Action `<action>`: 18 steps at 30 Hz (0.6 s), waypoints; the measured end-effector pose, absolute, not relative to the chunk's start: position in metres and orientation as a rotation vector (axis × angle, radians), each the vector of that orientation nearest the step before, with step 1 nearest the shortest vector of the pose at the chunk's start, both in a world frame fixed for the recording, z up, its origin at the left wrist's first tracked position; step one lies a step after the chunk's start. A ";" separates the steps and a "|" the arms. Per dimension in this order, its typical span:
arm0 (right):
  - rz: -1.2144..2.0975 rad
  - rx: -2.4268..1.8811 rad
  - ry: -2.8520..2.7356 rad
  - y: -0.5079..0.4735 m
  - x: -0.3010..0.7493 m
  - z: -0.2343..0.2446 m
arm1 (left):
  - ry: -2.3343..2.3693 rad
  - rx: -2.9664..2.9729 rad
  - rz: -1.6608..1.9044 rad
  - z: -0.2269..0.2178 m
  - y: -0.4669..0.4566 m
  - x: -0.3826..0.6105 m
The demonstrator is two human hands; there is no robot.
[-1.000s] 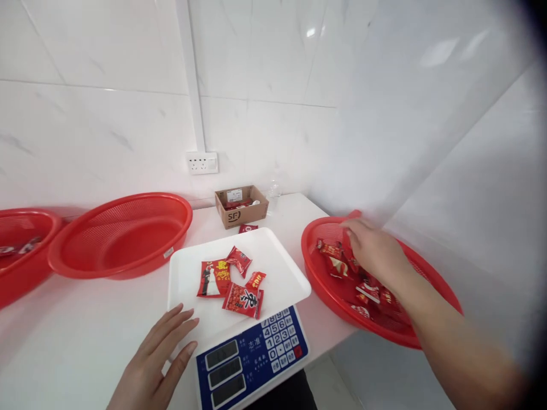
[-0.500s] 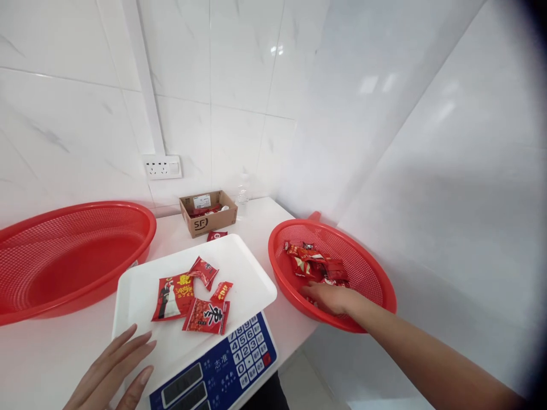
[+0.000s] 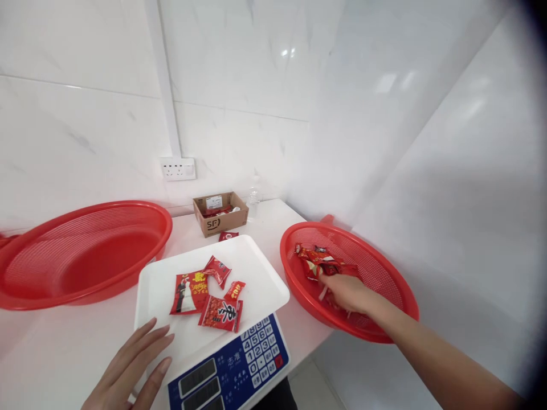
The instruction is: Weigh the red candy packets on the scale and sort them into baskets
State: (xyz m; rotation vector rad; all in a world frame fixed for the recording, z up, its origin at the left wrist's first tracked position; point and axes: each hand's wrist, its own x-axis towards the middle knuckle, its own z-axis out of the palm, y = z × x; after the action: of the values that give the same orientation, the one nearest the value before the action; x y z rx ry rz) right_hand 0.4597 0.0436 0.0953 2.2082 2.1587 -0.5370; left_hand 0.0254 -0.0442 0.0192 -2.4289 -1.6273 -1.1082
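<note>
My left hand (image 3: 134, 367) rests with its fingers spread on the near-left edge of the white tray (image 3: 260, 279) of a weighing scale. On that tray lie a red packet with a couple printed on it (image 3: 188, 293), a red packet with a large black character (image 3: 221, 313), a smaller red packet (image 3: 217, 270) and a little red wrapped candy (image 3: 235, 290). My right hand (image 3: 348, 293) reaches into the right red basket (image 3: 384, 267), fingers curled down among red snack packets (image 3: 314, 267). Its fingertips are partly hidden, so what they pinch is unclear.
A larger red basket (image 3: 102, 262) stands at the left. Behind the scale are a cardboard box (image 3: 226, 222) with red packets in it, a loose red packet (image 3: 228, 235) and a clear bottle (image 3: 255, 191). The scale's blue keypad panel (image 3: 235, 359) faces me. Walls close off the back and right.
My right hand has shifted from the near side of the right basket deeper among the packets, its fingers now more curled. My left hand stays at the tray edge. The view has turned slightly left.
</note>
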 end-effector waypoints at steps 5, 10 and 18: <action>-0.465 2.420 2.407 0.048 0.426 0.136 | -1.668 -2.346 -1.153 0.046 -0.049 0.047; -0.882 2.170 2.764 0.053 0.357 0.141 | -1.621 -2.400 -1.147 0.058 -0.048 0.062; -0.619 1.749 2.997 0.065 0.307 0.095 | -1.583 -2.395 -0.964 0.061 -0.054 0.047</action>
State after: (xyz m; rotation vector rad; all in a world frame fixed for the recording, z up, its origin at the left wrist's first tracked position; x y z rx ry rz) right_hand 0.3071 0.0655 0.0945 1.7486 2.9970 -0.6192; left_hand 0.0473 -0.0536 0.0613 -2.3946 -1.5825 -0.9642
